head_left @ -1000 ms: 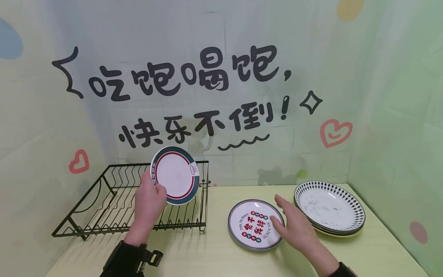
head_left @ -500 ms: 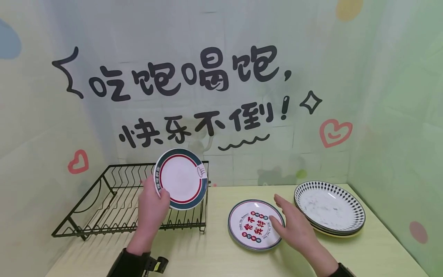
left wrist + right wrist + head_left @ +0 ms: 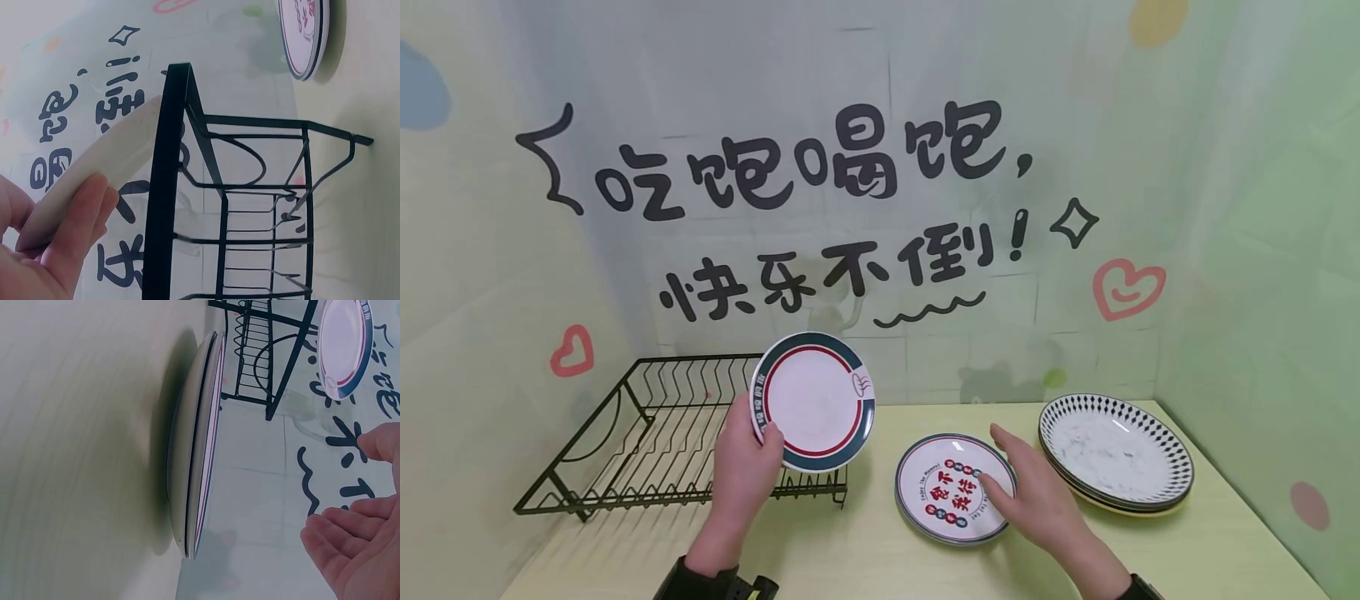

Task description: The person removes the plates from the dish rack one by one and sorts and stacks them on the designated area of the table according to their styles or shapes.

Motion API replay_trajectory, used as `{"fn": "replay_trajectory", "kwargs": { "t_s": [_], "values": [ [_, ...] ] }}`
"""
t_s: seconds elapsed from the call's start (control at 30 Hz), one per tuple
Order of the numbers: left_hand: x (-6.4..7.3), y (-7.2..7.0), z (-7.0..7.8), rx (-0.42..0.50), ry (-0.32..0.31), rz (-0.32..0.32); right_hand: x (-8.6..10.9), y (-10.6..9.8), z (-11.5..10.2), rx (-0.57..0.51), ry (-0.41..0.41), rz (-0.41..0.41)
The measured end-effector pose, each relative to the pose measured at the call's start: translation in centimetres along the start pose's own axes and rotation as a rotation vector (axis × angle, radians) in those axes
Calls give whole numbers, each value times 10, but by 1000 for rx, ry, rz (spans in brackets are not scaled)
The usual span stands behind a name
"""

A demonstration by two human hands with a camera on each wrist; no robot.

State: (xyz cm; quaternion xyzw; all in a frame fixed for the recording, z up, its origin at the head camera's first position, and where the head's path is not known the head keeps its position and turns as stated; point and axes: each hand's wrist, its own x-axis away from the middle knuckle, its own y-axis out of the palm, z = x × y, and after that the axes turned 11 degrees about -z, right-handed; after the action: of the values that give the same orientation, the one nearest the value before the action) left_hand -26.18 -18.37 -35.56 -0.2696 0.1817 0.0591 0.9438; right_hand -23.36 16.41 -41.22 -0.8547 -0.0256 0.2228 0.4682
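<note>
My left hand (image 3: 747,467) grips a white plate (image 3: 811,402) with a blue-green rim and a red ring by its left edge, thumb on its face. That plate is held up in front of the black wire dish rack (image 3: 677,433); the left wrist view shows fingers behind its pale underside. My right hand (image 3: 1037,492) holds nothing, its fingers extended beside the right edge of a small stack of plates (image 3: 951,492) with red lettering on top. In the right wrist view the stack (image 3: 195,450) lies apart from the fingers.
A stack of larger plates with a black-patterned rim (image 3: 1116,450) stands at the right of the table. The pale table (image 3: 865,567) meets a printed cloth backdrop (image 3: 925,350) behind the rack and on both sides.
My left hand has moved right and a little toward me with the plate, from over the rack toward its right end. My right hand has hardly moved.
</note>
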Motion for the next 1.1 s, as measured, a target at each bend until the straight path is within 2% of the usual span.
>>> {"fn": "replay_trajectory", "kwargs": {
  "t_s": [0.4,0.63,0.9,1.1],
  "values": [
    [11,10,5,70,73,-30,-2,0,-3,-10,-31,11],
    [14,18,7,112,70,-61,-3,1,-3,-26,-53,18],
    [16,25,7,178,99,-95,-4,2,-6,-36,-55,20],
    [19,30,5,209,86,-138,-6,3,-8,-48,-46,17]
  ]
}}
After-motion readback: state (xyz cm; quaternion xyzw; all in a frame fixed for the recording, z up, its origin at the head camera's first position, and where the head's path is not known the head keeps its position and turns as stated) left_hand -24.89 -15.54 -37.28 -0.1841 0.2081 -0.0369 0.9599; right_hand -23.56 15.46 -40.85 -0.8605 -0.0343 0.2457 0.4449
